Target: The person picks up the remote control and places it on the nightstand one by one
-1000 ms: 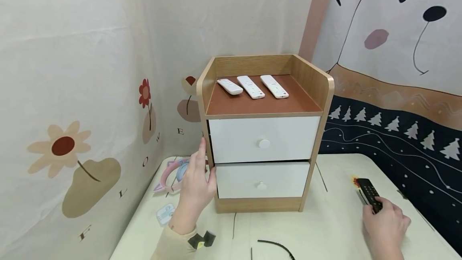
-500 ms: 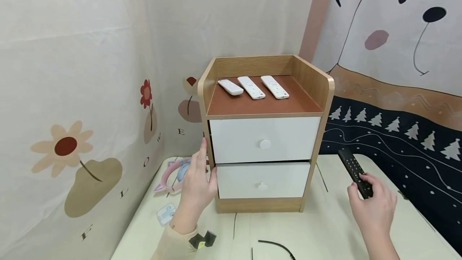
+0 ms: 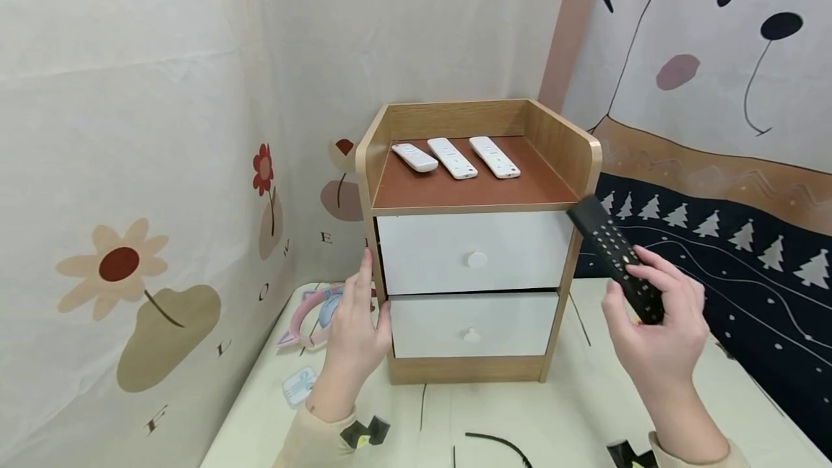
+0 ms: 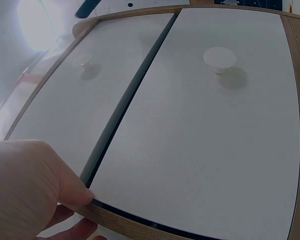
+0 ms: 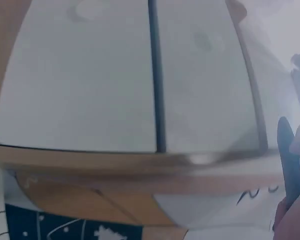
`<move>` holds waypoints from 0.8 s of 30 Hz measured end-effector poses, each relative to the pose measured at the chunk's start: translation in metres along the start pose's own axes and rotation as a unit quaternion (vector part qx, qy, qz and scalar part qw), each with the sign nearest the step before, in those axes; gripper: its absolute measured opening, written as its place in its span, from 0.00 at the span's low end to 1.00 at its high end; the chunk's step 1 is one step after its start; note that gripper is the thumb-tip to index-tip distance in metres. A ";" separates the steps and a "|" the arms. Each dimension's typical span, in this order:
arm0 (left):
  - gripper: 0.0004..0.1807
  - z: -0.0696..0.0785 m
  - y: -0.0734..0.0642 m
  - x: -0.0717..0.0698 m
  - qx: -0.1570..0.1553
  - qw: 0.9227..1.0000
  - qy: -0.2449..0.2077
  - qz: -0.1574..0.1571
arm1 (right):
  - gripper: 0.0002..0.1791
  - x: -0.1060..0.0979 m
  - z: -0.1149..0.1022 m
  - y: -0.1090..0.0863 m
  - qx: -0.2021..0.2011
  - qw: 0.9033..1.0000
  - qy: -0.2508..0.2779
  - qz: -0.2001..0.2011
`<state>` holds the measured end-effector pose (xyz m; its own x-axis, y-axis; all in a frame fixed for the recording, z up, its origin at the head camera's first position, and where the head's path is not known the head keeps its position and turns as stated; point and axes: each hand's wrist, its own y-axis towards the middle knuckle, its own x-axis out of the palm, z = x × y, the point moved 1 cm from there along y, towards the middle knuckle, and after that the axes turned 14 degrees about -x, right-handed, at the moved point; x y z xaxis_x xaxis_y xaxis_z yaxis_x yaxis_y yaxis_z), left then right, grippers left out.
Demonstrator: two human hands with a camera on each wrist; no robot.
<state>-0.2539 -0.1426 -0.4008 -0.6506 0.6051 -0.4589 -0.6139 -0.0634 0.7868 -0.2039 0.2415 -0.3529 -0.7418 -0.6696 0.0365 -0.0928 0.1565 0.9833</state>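
Note:
A small wooden cabinet [image 3: 464, 369] with two white drawers stands in the middle of the head view. Three white remote controls [image 3: 452, 158] lie side by side on its brown top shelf. With straight fingers my left hand [image 3: 354, 334] rests against the cabinet's left side; in the left wrist view its thumb [image 4: 77, 192] touches the front edge by the gap between the drawers. My right hand [image 3: 659, 323] grips a black remote control [image 3: 614, 255] by its lower end, tilted up and in front of the cabinet's right edge. The right wrist view is blurred.
Left of the cabinet lie a pink and blue headband-like object [image 3: 315, 316] and a small light-blue case [image 3: 299, 386]. A dark curved strip [image 3: 500, 440] lies on the white table [image 3: 572, 410] near the front. Printed cloth [image 3: 162, 92] hangs behind and beside it.
My right hand has lifted the black remote control off the table's right side and carried it up and left toward the cabinet. My left hand stays in place.

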 end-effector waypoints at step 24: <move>0.55 0.000 0.000 0.001 0.001 1.000 -0.004 -0.001 | 0.15 0.049 -0.031 0.073 -0.124 0.975 0.002 -0.185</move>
<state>-0.2543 -0.1421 -0.4009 -0.6459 0.6122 -0.4562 -0.6139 -0.0613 0.7870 -0.2261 0.1979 -0.2734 -0.6848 -0.6502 -0.3290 -0.1892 -0.2773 0.9420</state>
